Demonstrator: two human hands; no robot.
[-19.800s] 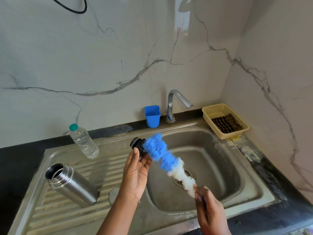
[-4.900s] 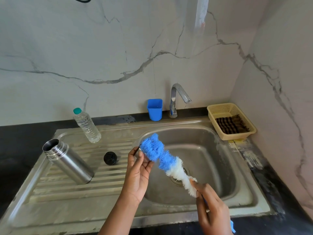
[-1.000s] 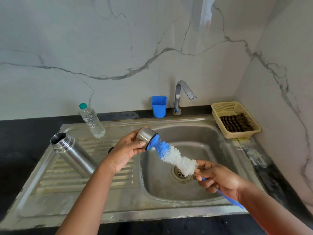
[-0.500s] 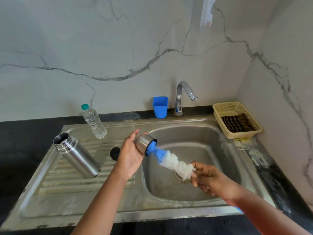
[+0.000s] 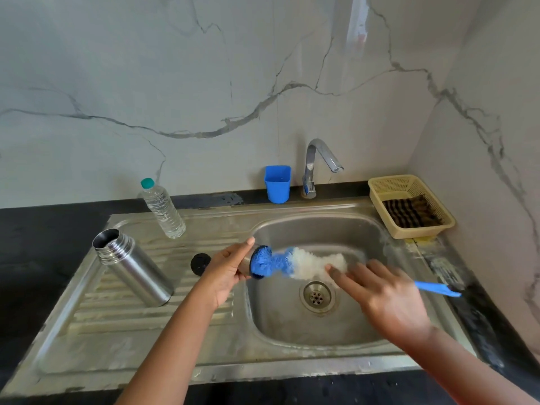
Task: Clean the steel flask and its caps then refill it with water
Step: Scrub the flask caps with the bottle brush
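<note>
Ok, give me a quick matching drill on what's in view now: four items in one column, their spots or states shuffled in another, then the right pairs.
Items:
1. steel flask
2. black cap
3. steel cap
4. water bottle

Places or states:
A. sealed with a teal lid, at the back of the drainboard
B. held in the left hand, bottle brush pushed into it
C. open-mouthed, standing on the drainboard
D. lying loose on the drainboard beside the left hand

Pairs: 1-C, 2-D, 3-B, 4-A. The right hand grips the brush.
</note>
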